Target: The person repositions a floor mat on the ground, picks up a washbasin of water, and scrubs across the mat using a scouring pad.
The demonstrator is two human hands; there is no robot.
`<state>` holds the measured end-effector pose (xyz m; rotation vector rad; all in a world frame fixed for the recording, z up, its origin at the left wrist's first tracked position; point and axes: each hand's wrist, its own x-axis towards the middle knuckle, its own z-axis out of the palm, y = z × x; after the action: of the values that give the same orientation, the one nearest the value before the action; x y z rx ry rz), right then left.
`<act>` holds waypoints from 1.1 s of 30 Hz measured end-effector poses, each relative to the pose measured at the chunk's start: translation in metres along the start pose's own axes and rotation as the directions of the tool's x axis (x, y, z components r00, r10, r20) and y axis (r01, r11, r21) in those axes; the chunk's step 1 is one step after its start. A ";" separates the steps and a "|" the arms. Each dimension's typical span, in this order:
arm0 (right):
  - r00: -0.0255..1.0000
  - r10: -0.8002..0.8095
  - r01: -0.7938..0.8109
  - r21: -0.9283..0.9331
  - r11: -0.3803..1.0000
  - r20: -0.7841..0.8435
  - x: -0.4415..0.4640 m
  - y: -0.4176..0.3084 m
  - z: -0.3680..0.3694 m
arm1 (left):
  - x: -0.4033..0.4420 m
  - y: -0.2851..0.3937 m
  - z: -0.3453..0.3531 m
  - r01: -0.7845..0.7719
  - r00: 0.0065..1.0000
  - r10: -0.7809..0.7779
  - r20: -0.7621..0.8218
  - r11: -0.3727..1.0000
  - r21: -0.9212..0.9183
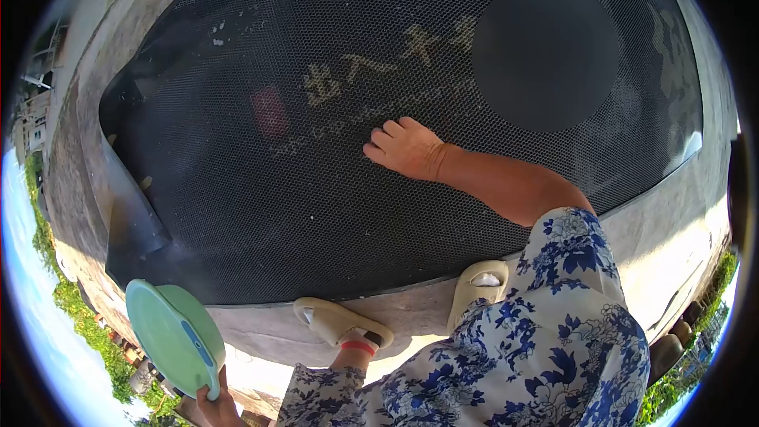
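Note:
My right hand point(403, 148) is over the middle of a large black mesh mat point(316, 213), back of the hand up. Its fingers are curled under, so anything inside them is hidden, and I cannot tell whether it touches the mat. At the lower left my left hand point(217, 407) grips the rim of a light green basin point(170, 336). The basin is tilted near the mat's lower left corner, and no contents show in it. Pale Chinese characters point(320, 85), a line of small lettering and a red square point(270, 111) mark the mat.
Two feet in beige slippers point(344, 323) point(478, 289) stand at the mat's near edge. The mat's left edge is folded up point(134, 198). Grey stone-like ground point(79, 158) surrounds it. Round stones point(668, 352) and greenery lie at the lower right.

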<state>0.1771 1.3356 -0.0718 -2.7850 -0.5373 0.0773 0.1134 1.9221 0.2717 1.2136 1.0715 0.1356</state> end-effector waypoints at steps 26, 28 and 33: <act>0.858 0.447 -0.482 -0.099 0.870 -0.254 0.172 0.020 0.003 | -0.035 -0.014 -0.013 -0.052 0.995 0.041 -0.091 0.991 -0.127; 0.927 0.335 -0.349 -0.063 0.935 -0.171 0.165 -0.028 0.009 | -0.026 -0.014 -0.031 -0.048 0.996 0.034 -0.086 0.984 -0.169; 0.937 -0.348 0.348 0.110 0.931 -0.026 0.087 -0.169 0.063 | -0.027 -0.013 -0.032 0.056 0.998 -0.057 0.004 0.973 -0.224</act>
<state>0.1910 1.5352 -0.0799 -2.5359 -0.9840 0.0200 0.0702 1.9229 0.2791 0.9796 1.0618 0.2086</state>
